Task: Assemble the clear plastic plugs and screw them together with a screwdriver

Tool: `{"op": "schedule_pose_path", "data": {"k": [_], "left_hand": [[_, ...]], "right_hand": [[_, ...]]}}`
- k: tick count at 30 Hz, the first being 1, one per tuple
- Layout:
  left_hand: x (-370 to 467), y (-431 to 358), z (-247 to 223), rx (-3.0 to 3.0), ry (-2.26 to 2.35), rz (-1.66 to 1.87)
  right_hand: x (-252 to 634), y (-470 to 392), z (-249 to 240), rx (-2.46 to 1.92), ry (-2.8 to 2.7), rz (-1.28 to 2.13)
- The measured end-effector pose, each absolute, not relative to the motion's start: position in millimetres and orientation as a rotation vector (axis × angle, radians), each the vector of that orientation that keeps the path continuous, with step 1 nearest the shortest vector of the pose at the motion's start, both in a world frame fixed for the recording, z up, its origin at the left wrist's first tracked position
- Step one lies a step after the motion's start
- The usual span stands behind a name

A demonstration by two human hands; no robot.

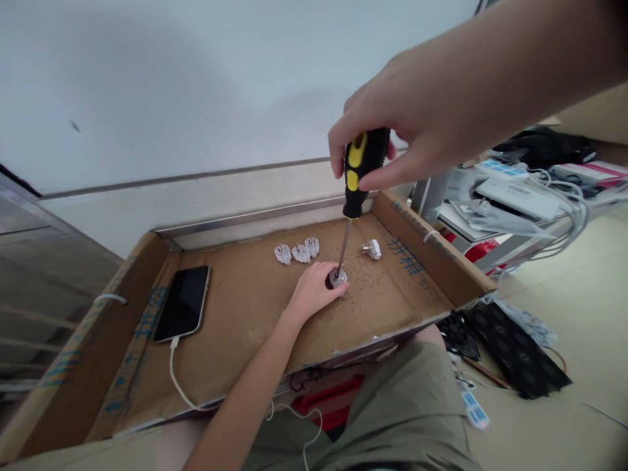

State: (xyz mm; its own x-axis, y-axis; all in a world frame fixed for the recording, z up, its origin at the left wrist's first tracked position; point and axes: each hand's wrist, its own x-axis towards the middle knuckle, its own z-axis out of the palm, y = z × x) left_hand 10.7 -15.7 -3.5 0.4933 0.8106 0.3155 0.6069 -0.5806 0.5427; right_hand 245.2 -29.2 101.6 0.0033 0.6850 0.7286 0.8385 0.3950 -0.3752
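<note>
My right hand (387, 124) is wrapped round the black and yellow handle of a screwdriver (352, 196), which points down with its tip on a small clear plug part (338, 279). Thumb and fingers of my left hand (314, 286) grip that part against the cardboard. Behind and left of it, three similar clear plug pieces (300, 252) lie side by side with pins showing. A white plug (373, 249) rests to the right. Small dark specks are scattered on the cardboard around the held part.
The cardboard tray (245, 314) has raised sides, and a phone (184, 302) with a white cable lies at its left. A pale wall stands behind. At the right are a cluttered shelf (520, 196), cables, a black sheet (520, 350) and a power strip (475, 410) on the floor.
</note>
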Motion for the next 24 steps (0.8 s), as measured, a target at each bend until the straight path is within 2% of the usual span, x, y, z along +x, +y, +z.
{"op": "schedule_pose_path", "data": {"k": [3,6,9,11,16,19,24], "left_hand": [[9,-16,-4,2.368,1.196,0.764],[9,-16,-3,2.358,1.207,0.752],[9,-16,-3,2.356,1.211,0.744],[10,-16,-2,2.376,1.209,0.731],[11,-17,0,2.459,1.209,0.72],[11,-17,-1,2.459,1.213,0.717],[10,-16,-2,2.433,1.205,0.738]], "right_hand": [[232,-31,130,-1.325,-1.725,-0.235],[211,-27,187,-1.28,-1.848,-0.319],[188,-18,253,-1.152,-2.631,-0.361],[174,-15,281,-1.142,-2.825,-0.394],[156,-22,289,-1.549,-2.689,-0.307],[159,-19,286,-1.611,-2.662,-0.238],[163,-5,298,-1.685,-2.765,-0.39]]}}
